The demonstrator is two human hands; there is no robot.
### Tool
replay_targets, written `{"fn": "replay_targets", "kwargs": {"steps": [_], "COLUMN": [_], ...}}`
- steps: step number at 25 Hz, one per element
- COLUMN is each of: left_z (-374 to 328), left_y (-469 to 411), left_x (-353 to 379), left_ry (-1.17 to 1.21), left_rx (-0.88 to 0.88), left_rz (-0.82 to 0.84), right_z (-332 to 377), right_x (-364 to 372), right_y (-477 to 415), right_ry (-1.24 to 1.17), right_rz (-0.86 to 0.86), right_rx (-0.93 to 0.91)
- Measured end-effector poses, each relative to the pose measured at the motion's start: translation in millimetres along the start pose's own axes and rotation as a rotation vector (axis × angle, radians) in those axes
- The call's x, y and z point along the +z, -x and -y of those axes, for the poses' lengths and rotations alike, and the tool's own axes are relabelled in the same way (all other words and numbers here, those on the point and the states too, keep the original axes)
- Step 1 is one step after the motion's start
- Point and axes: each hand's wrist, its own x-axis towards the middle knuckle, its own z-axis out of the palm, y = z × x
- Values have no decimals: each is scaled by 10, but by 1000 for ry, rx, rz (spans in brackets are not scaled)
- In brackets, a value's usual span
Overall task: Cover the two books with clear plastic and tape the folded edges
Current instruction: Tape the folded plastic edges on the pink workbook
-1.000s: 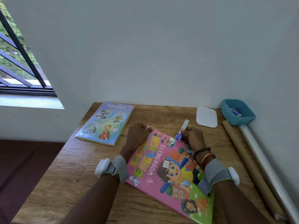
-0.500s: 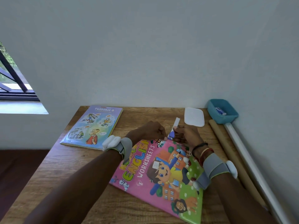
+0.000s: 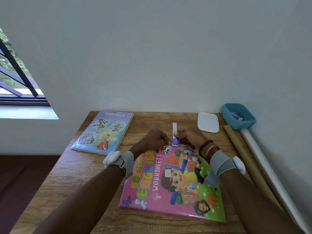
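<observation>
books lie on the wooden surface (image 3: 70, 179): the pink book (image 3: 173, 184), glossy under clear plastic, sits in front of the person with its far edge under both hands, and the blue book (image 3: 103, 130) rests flat well apart at the far left, near the wall. the left hand (image 3: 152, 141) is curled over the pink book's far edge, its fingers pinched narrow right beside a small blue tool (image 3: 174, 141). the right hand (image 3: 190, 135) is closed around that tool, from which a white strip (image 3: 174, 127) stands up and away toward the wall. whether the left fingers touch the tool or only the cover i cannot tell. both wrists wear grey bands with white pods, and the right one has bracelets too. a white lid (image 3: 208, 122) lies flat beyond the right hand, and a teal tub (image 3: 249, 121) stands in the far right corner with a small white-and-blue item (image 3: 236, 115) inside. a brown roll (image 3: 243, 154) and a white roll (image 3: 270, 169) lie side by side along the right wall.
</observation>
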Motion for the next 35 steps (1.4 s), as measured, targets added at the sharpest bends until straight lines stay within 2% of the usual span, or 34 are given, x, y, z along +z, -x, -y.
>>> {"fn": "replay_targets", "kwargs": {"steps": [3, 5, 9, 14, 17, 19, 21, 24, 32, 35], "left_z": [31, 30, 13, -8, 23, 115, 166, 60, -633, -687], "left_y": [65, 76, 82, 95, 127, 179, 245, 202, -309, -390], "left_x": [-23, -35, -29, -1, 2, -39, -116, -139, 315, 354], "left_ry": [63, 72, 22, 40, 36, 63, 59, 66, 198, 149], "left_rx": [-9, -14, -31, -71, -129, -196, -230, -177, -59, -9], "left_rz": [-40, -42, -34, -28, -69, -89, -32, 33, -43, 15], "right_z": [32, 2, -69, -63, -54, -55, -138, -343, -392, -369], "right_x": [58, 56, 45, 75, 114, 20, -196, -502, -632, -664], "right_y": [-100, -160, -190, -173, -99, -75, -93, -91, 6, 41], "right_ry": [-113, -98, 141, 405, 215, 42, -72, -173, -279, -338], "right_rz": [-115, -112, 59, 92, 24, -158, -403, -596, -539, -582], "right_rx": [16, 34, 40, -31, -51, -111, -149, -67, -32, -34]}}
